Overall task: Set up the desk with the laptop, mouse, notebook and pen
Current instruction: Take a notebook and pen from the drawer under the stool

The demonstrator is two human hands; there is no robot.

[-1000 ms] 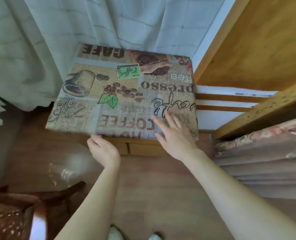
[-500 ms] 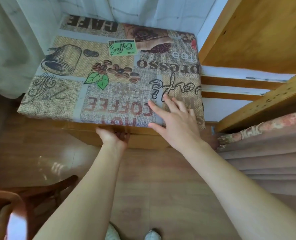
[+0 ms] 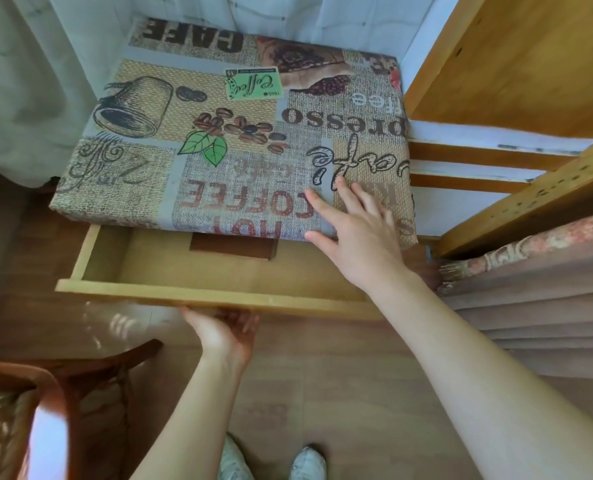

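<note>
A small desk (image 3: pixel 219 140) covered by a coffee-print cloth stands against the curtain. Its wooden drawer (image 3: pixel 198 296) is pulled out below the front edge. A dark brown flat thing (image 3: pixel 232 249), partly under the desk top, lies inside the drawer at the back. My left hand (image 3: pixel 224 332) grips the drawer's front from underneath, fingers curled beneath the board. My right hand (image 3: pixel 354 226) rests flat with spread fingers on the desk top's front right corner. No laptop, mouse, notebook or pen can be identified.
A wooden chair (image 3: pixel 56 386) stands at the lower left on the wood floor. A tall wooden shelf unit (image 3: pixel 517 64) rises at the right, with a patterned bed edge (image 3: pixel 530 271) below it. Pale curtains (image 3: pixel 28 81) hang behind and to the left. My shoes (image 3: pixel 271 462) show at the bottom.
My left hand went under the desk's front edge and pulled the drawer out toward me, revealing its inside. My right hand stayed pressed on the desk top.
</note>
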